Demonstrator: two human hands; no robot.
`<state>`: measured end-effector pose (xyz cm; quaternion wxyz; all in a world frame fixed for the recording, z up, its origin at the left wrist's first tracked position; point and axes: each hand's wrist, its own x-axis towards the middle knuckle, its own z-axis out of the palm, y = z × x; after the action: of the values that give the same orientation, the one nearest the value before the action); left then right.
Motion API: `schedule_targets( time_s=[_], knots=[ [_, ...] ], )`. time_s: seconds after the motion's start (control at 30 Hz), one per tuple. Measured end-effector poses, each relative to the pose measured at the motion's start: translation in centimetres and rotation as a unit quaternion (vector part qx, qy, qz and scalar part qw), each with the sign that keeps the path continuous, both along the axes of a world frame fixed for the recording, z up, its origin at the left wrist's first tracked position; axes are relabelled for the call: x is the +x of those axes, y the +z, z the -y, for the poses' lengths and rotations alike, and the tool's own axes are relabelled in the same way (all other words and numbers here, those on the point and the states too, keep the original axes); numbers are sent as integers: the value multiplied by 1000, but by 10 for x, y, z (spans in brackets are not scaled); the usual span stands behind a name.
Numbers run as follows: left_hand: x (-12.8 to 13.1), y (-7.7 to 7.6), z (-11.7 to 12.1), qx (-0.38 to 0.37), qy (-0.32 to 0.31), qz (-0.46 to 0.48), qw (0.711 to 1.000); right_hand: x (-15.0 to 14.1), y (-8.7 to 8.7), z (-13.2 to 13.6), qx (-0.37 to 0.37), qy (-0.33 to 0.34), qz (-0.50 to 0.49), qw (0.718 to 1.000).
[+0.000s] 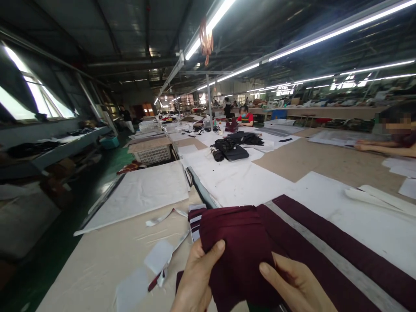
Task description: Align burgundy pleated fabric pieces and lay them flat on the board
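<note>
**Workshop counter, with maroon cloth pinched at both sides**

Ceiling lights run in long rows over the workshop, and a beige-covered counter (97, 255) spreads out ahead of you and to your left. Right in front of you, low in the view, you have a folded piece of maroon cloth (240, 247) in both hands.

The cloth lies between your hands, its longer direction running roughly away from you, with layered folds showing along the far end. Your left hand (196, 279) grips its left side, thumb on top and the other fingers curled under. Your right hand (299, 284) has the right side the same way, slightly nearer to you. Both sets of fingers are closed on the cloth, so neither hand is clearly the nearer one. You cannot tell whether the cloth's underside touches the counter.

Just beyond your left hand, maroon and pale striped pieces (196, 221) sit against the cloth's far left corner. To the right, long maroon bands (338, 240) slant away from you, a grey strip (325, 247) between them. Pale scraps (159, 255) lie to the left of your left hand. Farther off is a pile of black fabric (232, 149), and beyond it a person in a red top (246, 118). Another person's forearm (383, 149) rests at the far right, well apart from your own hands.
</note>
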<state>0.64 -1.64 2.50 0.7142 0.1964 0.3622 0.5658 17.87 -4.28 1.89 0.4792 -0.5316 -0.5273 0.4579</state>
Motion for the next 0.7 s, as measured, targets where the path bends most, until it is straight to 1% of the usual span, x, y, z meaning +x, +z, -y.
schedule_targets(
  time_s=[0.07, 0.1, 0.13, 0.23, 0.37, 0.53, 0.7],
  knots=[
    [1, 1, 2, -2, -7, -3, 1000, -2, 1, -1, -19, 26, -46, 998],
    [1, 0, 2, -3, -10, -3, 1000, -3, 2, -2, -25, 20, -64, 997],
    [2, 0, 3, -5, -13, -3, 1000, -5, 2, -3, -27, 0, -74, 997],
    [3, -1, 4, -5, -19, 4, 1000, -9, 3, -4, -33, -52, -73, 995],
    [4, 1, 4, 8, -35, 17, 999, -14, 3, -4, -38, -86, -95, 991],
    [2, 1, 3, 31, -45, 32, 998, -18, 0, -3, -37, -97, -113, 988],
    [0, -1, 4, 15, -43, 10, 999, -18, -4, 0, -41, -97, -108, 989]
  ],
)
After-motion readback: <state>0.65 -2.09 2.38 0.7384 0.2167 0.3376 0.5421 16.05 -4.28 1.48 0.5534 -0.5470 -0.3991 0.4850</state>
